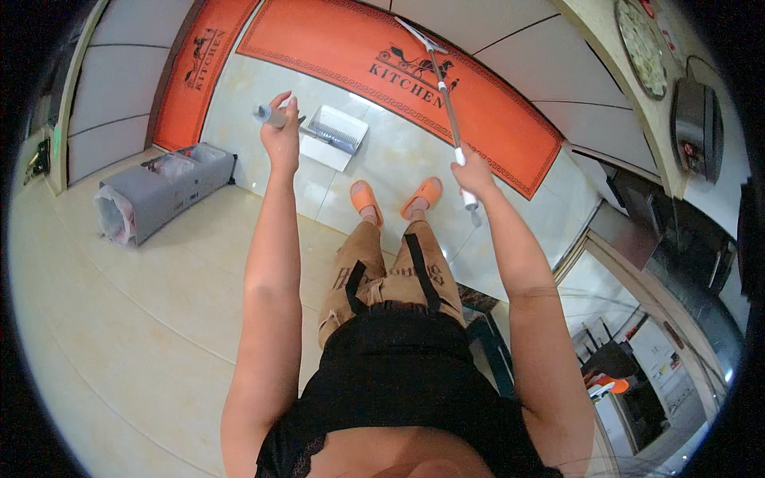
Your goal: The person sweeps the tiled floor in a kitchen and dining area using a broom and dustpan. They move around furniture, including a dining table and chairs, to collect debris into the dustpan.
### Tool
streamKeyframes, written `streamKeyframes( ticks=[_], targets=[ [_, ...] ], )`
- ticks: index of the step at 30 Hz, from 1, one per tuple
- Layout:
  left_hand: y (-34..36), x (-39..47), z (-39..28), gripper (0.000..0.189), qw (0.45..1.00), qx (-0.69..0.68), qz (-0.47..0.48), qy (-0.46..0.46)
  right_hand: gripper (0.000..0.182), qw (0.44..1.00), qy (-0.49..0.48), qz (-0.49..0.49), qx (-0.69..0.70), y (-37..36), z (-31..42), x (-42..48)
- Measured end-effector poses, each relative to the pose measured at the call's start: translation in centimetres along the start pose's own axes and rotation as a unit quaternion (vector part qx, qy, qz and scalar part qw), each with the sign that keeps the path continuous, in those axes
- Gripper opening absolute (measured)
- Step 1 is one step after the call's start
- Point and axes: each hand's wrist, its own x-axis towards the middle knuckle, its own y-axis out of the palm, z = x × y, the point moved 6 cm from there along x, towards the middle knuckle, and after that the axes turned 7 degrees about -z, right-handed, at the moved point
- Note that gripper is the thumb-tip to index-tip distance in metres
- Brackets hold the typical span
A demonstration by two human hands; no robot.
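My left hand [280,134] is closed around the pale grey end of a long handle [270,116], seen almost end-on. Below it on the floor lies a white upright dustpan [349,126] with a row of comb teeth inside. My right hand [475,173] grips the white sleeve of a telescopic pole [449,110], part metal and part white. At its far end a thin, wide squeegee-type broom head [418,34] is over the far edge of an orange floor mat [334,45]. My orange slippers [366,200] stand on the tiles behind the dustpan.
A grey bin with plastic-lined compartments [164,194] stands at left. A second orange mat [200,71] runs along the left cabinets [119,77]. To the right is a counter [609,71] bearing a plate of food [642,48] and a dark appliance [696,128]. A sliding door frame [633,263] is below it.
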Motion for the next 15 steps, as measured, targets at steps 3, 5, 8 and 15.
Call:
streamKeyframes(
  ticks=[3, 5, 8, 15],
  targets=[
    [-0.8, 0.8, 1.4, 0.023, 1.0, -0.008, -0.026, -0.009, 0.067, 0.996, -0.011, 0.075, -0.036, 2.6, 1.4, -5.9],
    [-0.8, 1.0, 1.2, 0.023, 0.999, -0.002, -0.039, 0.0, 0.068, 0.987, -0.009, 0.131, -0.09, 2.8, 1.8, -11.8],
    [-0.8, 1.9, 1.0, 0.023, 0.999, 0.003, -0.036, -0.031, 0.065, 0.977, 0.005, 0.197, -0.086, 2.1, 3.5, -16.1],
    [-6.3, 4.6, 1.1, 0.02, 0.997, 0.011, -0.067, -0.029, 0.055, 0.978, 0.077, 0.188, 0.055, -5.5, 10.1, -12.6]
  ],
)
